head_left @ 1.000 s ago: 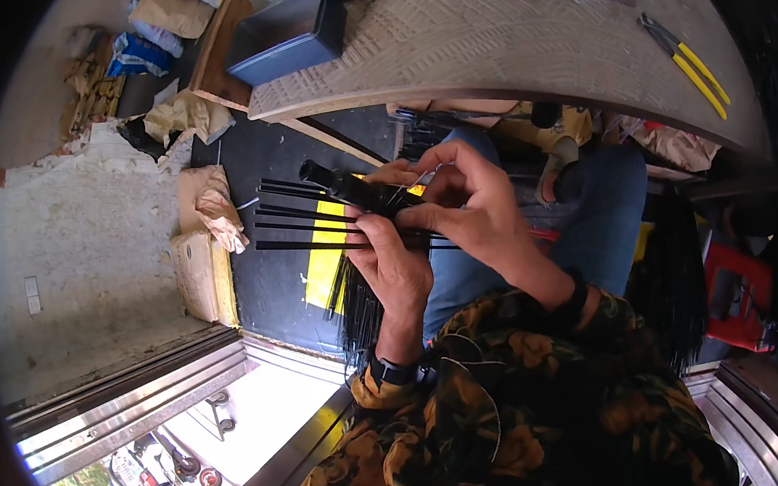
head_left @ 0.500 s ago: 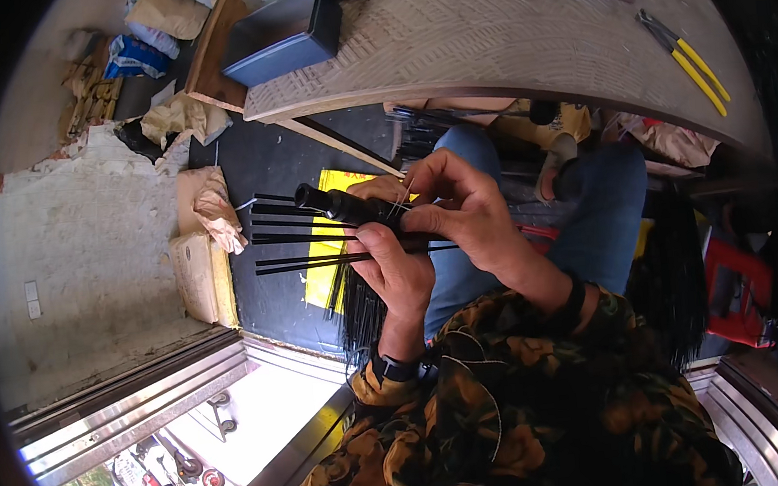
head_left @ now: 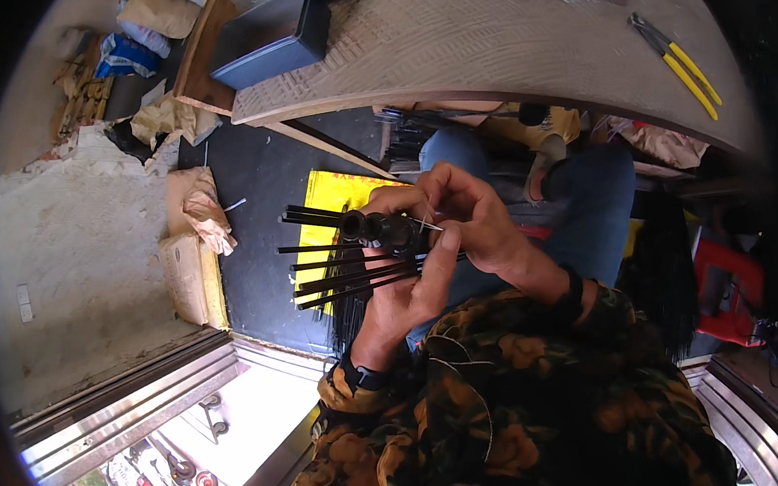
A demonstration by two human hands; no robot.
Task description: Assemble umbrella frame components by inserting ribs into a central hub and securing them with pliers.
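My left hand (head_left: 400,306) grips the black tube (head_left: 394,235), rods (head_left: 315,247) fanning left of those fingers; its thumb has shifted off the rods toward my right hand (head_left: 492,225), which appears to pinch a thin wire (head_left: 426,225); the tube's mouth has turned toward me, leaving the wire, I judge, better exposed

Daylight glares white at the lower-left opening (head_left: 268,395); the counter (head_left: 482,42) bows, right side dim, corners black.
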